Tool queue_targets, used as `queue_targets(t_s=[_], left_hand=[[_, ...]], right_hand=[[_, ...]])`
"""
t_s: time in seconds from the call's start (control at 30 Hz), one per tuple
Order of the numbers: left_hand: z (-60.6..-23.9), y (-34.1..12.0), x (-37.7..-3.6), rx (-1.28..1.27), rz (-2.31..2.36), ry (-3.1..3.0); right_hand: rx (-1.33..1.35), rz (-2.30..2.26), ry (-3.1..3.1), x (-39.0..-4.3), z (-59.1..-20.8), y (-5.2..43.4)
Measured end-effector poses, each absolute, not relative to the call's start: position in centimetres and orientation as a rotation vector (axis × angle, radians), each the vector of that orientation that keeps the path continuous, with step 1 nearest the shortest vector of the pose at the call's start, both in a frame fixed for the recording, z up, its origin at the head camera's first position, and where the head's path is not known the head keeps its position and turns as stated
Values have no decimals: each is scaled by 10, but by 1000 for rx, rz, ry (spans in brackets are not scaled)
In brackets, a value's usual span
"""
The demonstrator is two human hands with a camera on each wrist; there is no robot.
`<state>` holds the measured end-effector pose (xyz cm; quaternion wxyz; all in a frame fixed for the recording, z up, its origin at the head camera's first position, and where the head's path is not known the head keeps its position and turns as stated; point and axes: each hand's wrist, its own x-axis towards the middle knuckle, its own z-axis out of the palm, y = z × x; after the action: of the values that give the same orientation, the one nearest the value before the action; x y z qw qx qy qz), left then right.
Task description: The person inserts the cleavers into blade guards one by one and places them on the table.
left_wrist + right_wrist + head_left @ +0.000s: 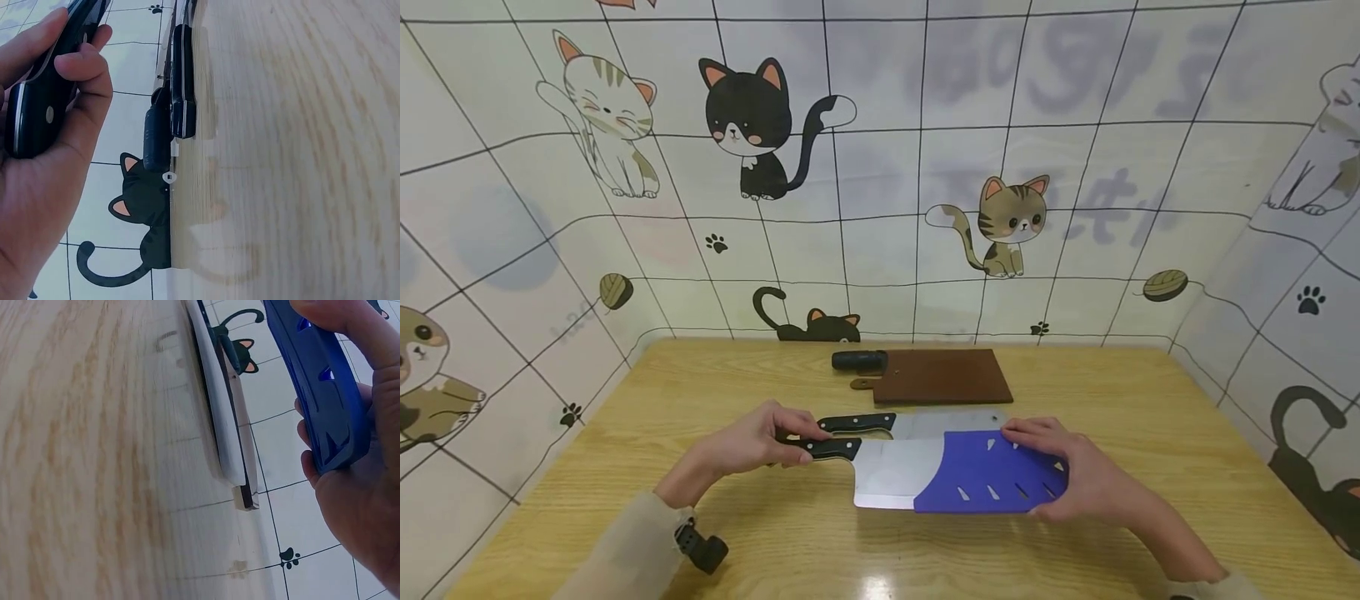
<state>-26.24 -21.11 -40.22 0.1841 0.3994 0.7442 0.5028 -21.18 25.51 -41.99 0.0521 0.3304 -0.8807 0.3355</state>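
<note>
A cleaver (892, 471) with a black riveted handle is held level above the table. My left hand (741, 446) grips its handle, and the left wrist view shows the fingers curled round that handle (39, 115). A blue slotted blade guard (973, 477) covers the outer part of the blade; bare steel shows between guard and handle. My right hand (1090, 477) holds the guard's far end, thumb on one side and fingers on the other in the right wrist view. Just behind, a second cleaver (940, 424) with an uncovered blade lies on the table, partly hidden by the first.
Farther back on the wooden table (760, 533) lies a brown cutting board (943, 377) with a small handle. A black cylindrical object (859, 361) rests at its left edge. A cat-patterned cloth wall (880, 183) stands behind the table and along both sides.
</note>
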Motion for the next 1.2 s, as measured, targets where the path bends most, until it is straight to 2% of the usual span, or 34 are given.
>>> queue_targets(t_s=[0.2, 0.47, 1.0, 1.2], left_hand=[[-401, -191, -265, 1175, 1348, 2111], [-399, -183, -263, 1133, 1389, 2153], [-409, -159, -258, 1033, 1521, 2223], [-413, -154, -256, 992, 1494, 2265]], right_hand=[[1169, 989, -2605, -217, -417, 237], [1150, 1014, -2579, -220, -412, 238], [918, 1015, -2735, -225, -410, 237], [912, 1035, -2714, -223, -413, 239]])
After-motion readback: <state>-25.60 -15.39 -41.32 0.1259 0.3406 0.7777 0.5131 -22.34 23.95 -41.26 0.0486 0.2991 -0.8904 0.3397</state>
